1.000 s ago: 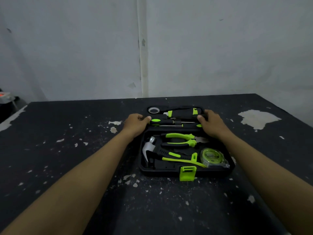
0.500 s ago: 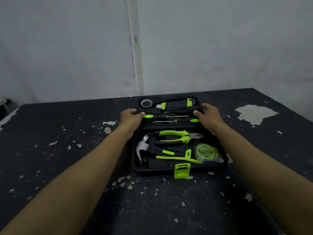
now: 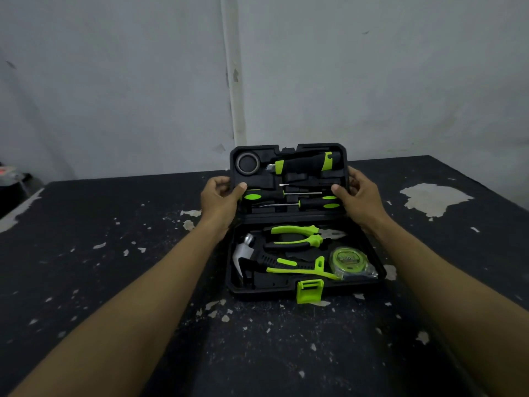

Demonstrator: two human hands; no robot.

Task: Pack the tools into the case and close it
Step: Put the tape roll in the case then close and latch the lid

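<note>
- Gripping the lid (image 3: 289,179) of the case (image 3: 303,285) at its side edges: left hand (image 3: 219,197) and right hand (image 3: 359,196) both clamped on, lid raised near upright.
- Resting on the bench (image 3: 114,253), base open with hammer (image 3: 252,259), pliers (image 3: 297,237) and tape measure (image 3: 347,260) seated inside.

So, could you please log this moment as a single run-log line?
stage: closing case | left hand: gripping lid left edge | right hand: gripping right edge | lid: raised, not shut | tools: seated | latch: open

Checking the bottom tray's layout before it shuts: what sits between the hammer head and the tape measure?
In the head view, the hammer's own black-and-green handle spans that stretch to the tape measure; the pliers lie just behind.
</note>
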